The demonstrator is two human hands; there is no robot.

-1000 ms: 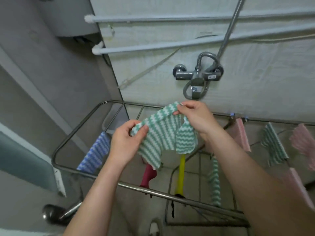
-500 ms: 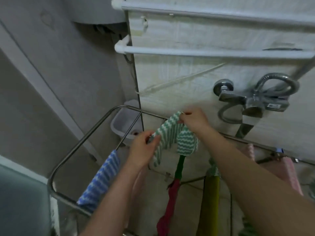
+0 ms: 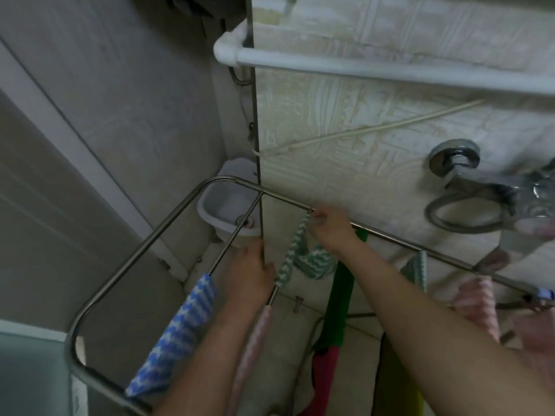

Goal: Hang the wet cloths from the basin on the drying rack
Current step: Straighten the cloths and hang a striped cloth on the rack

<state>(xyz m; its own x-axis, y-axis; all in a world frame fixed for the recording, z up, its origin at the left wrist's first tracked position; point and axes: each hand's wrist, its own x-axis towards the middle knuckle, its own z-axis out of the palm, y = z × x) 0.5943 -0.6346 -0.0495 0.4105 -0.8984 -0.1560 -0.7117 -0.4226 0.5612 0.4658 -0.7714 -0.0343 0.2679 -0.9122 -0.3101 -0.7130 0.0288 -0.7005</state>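
A green-and-white striped cloth [image 3: 295,253] lies draped along an inner rod of the steel drying rack [image 3: 156,232]. My right hand [image 3: 329,231] pinches its far end where the rod meets the rack's back rail. My left hand [image 3: 250,274] holds its near end by the rod. A blue-and-white cloth [image 3: 177,334] hangs on the rod to the left. A pink cloth [image 3: 255,346] hangs on the same rod, closer to me. No basin with wet cloths is in view.
A white tub [image 3: 225,205] sits in the corner below the rack. A chrome tap with hose [image 3: 468,187] and a white pipe [image 3: 360,67] are on the tiled wall. More cloths hang at right, one green [image 3: 419,270], one pink [image 3: 480,307]. Green and red mop handles [image 3: 339,313] stand below.
Both hands lowered the green cloth from in front of me onto the inner rod and spread it along the rod. The view shifted left and closer to the rack.
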